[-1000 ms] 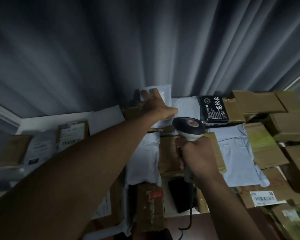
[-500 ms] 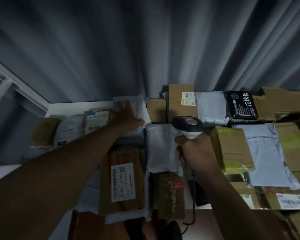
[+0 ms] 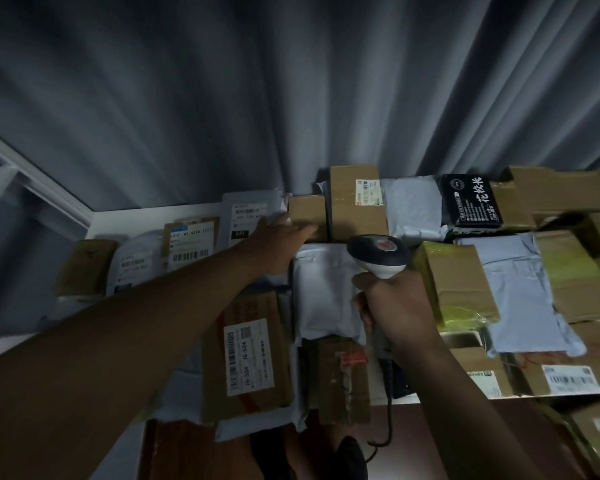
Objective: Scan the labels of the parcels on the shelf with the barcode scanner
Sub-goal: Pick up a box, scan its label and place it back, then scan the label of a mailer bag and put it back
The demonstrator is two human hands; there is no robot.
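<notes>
my right hand (image 3: 394, 303) grips the scanner (image 3: 378, 255) (head just right of the white parcel (image 3: 326, 289)); my left hand (image 3: 278, 240), fingers straight, touches a small box (image 3: 305, 213) behind that parcel.

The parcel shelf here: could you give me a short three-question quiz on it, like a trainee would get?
1. True or false: the right hand holds the scanner.
2. The left hand reaches to: A) the black packet, B) the small box at the back, C) the yellow-taped box.
3. Fill in: the labelled box near the front edge lies with its barcode facing ____.

Key: 1 true; 2 B; 3 up.
</notes>
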